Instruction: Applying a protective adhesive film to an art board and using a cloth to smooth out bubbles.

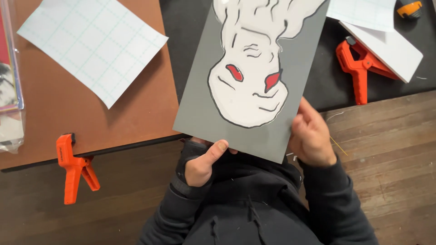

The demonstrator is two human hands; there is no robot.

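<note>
Currently the grey board [254, 86] with a white cut-out face with red eyes is held up off the counter [91, 104], tilted, its long axis running from the near lower edge up and to the right, away from the person. Lower edge sits just above the dark hooded top.

Left hand [202, 165]: at the bottom edge, left of centre. Grip closed on the board, thumb pressed over the front face, fingers hidden behind it. A dark wrist wrap or fingerless glove covers the hand's base.

Right hand [312, 136]: at the lower right edge, fingers curled along the side of the board, touching it; whether they pinch it or only steady it I cannot tell fully, but the grip looks closed on the edge.

Both hands are equally near; the board extends up and away from both.

Around: gridded white sheet [93, 43] on the brown counter to the left; orange spring clamp [72, 168] on the counter's near edge; second orange clamp [359, 72] at right, beside a white slab [390, 47].
</note>
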